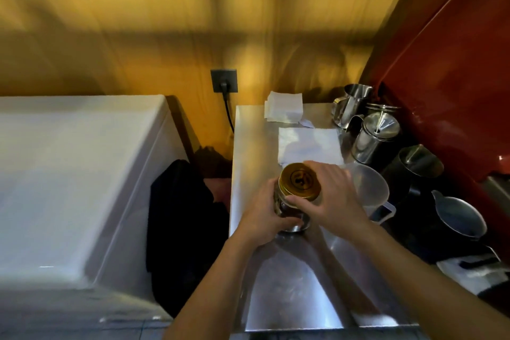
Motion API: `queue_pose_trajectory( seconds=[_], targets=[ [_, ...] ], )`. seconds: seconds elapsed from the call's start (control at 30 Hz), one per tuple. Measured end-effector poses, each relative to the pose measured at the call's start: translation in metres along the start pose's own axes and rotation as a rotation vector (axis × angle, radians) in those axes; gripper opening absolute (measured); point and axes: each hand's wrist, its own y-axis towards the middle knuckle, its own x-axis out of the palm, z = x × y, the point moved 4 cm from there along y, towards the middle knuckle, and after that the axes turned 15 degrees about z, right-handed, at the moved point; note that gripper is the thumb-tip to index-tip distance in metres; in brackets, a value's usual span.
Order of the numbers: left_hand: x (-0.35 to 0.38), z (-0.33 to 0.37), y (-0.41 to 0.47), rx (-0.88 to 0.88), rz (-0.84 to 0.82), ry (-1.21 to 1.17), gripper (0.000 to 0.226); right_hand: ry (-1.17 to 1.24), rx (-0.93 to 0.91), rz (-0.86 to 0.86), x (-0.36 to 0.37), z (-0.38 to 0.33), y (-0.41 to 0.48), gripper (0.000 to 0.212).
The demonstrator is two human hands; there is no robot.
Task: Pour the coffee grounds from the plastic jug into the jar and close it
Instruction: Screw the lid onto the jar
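A glass jar (287, 208) with dark coffee grounds inside stands on the steel counter (289, 284). A gold lid (299, 181) sits on top of the jar. My left hand (263, 215) wraps around the jar's body from the left. My right hand (331, 196) grips the lid's rim from the right. Just right of the jar, partly hidden behind my right hand, stands the clear plastic jug (371, 188); it looks empty.
White paper napkins (309, 145) lie behind the jar, with a stack (284, 109) further back. Steel pitchers (375, 135) and dark jugs (458, 218) line the right edge beside a red machine (455, 91). A white chest appliance (77, 174) stands left.
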Motion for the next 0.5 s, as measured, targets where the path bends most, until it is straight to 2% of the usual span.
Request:
queue_pose_trajectory(
  seconds=[0.5],
  targets=[
    [0.0005, -0.0013, 0.0038, 0.043, -0.036, -0.013, 0.086, -0.053, -0.15, -0.151, 0.0041, 0.0091, 0.0079, 0.064]
  ],
)
